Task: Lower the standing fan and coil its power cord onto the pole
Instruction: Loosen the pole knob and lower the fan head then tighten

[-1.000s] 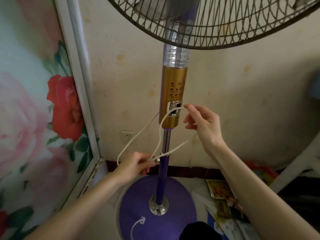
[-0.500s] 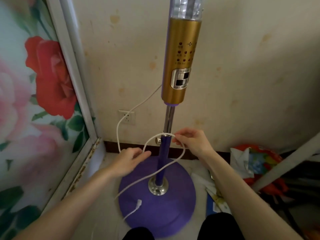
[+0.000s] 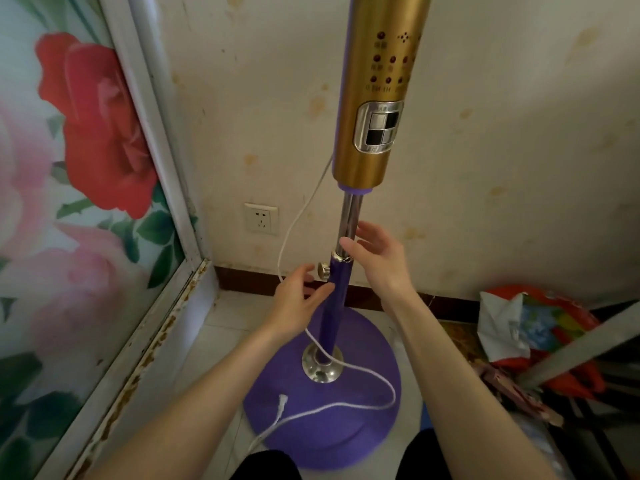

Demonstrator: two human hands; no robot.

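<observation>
Stained cream wall [image 3: 502, 140] fills the top & right of frame, w/ a white socket [image 3: 260, 218] low down at centre-left and a framed rose picture [image 3: 79, 168] taking the whole left side. Tiled floor [image 3: 221, 327] below; a heap of coloured bags [image 3: 540, 327] sits at lower right.

Head view: the fan stands centre frame. Gold control column [image 3: 375, 98] w/ red dots & a silver button panel at top centre, chrome inner tube [image 3: 350, 223] under it, then purple pole [image 3: 334, 306] w/ a small knob [image 3: 323, 270] on its left side, going down to a chrome collar on the round purple base [image 3: 367, 420]. White power cord [image 3: 294, 220] hangs from behind the column, passes by the left hand [image 3: 298, 306], loops round the pole foot & trails over the base, plug end lying bottom centre.

Left hand is open, fingers loose just left of the pole; can't tell if cord is pinched. Right hand [image 3: 375, 261] open too, fingers spread beside the chrome tube, gripping nothing.
</observation>
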